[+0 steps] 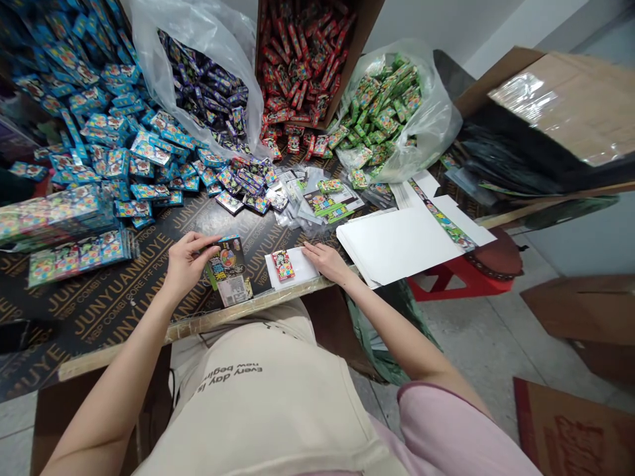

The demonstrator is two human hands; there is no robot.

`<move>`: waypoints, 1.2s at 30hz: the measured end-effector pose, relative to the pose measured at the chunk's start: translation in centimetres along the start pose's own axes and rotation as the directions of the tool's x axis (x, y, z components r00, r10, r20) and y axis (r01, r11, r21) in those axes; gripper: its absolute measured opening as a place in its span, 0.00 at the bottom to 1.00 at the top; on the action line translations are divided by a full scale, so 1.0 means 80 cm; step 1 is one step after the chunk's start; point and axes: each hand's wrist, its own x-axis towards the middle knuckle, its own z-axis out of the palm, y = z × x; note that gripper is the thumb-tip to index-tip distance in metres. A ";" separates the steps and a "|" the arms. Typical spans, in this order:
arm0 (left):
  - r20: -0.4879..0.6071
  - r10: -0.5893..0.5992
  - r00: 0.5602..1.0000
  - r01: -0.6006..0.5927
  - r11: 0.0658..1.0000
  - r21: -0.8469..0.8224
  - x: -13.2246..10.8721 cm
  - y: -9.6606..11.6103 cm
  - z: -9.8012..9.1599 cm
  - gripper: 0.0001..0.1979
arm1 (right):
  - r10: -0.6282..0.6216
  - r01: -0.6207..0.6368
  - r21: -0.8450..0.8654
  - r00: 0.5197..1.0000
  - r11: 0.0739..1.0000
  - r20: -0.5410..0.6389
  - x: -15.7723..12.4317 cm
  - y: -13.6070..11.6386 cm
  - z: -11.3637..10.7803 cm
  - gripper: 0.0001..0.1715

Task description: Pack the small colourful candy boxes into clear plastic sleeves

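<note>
My left hand (pixel 191 266) pinches the upper left edge of a dark printed card (pixel 231 264) with colourful lettering and a pale panel at its lower end. Beside it on the table lies a white card (pixel 302 270), its upper right corner between the fingers of my right hand (pixel 325 260). One small red printed box (pixel 283 264) rests on the white card's left part. Whether the dark card and the white card are joined, I cannot tell. Just beyond them are clear plastic sleeves (pixel 297 201) with green printed pieces on top.
Blue boxes (pixel 106 162) are heaped at the left, near stacked blue packs (pixel 79 258). Behind are a bag of purple boxes (pixel 208 86), a carton of red boxes (pixel 300 59) and a bag of green boxes (pixel 387 106). White sheets (pixel 397 238) overhang the table's right edge, above a red stool (pixel 461 277).
</note>
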 end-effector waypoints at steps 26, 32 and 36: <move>-0.127 0.158 0.979 -0.158 0.987 0.013 -0.020 0.016 0.001 0.03 | 0.009 -0.173 0.942 0.984 0.288 0.178 0.210 -0.181 -0.122 0.15; -0.178 0.080 0.981 -0.098 0.991 -0.095 -0.019 0.013 0.001 0.04 | -0.098 -0.280 0.909 0.941 0.308 0.323 0.232 -0.185 -0.111 0.15; -0.177 0.102 0.979 -0.118 0.989 -0.086 -0.019 0.010 0.001 0.04 | -0.119 -0.272 0.920 0.942 0.283 0.315 0.236 -0.185 -0.124 0.16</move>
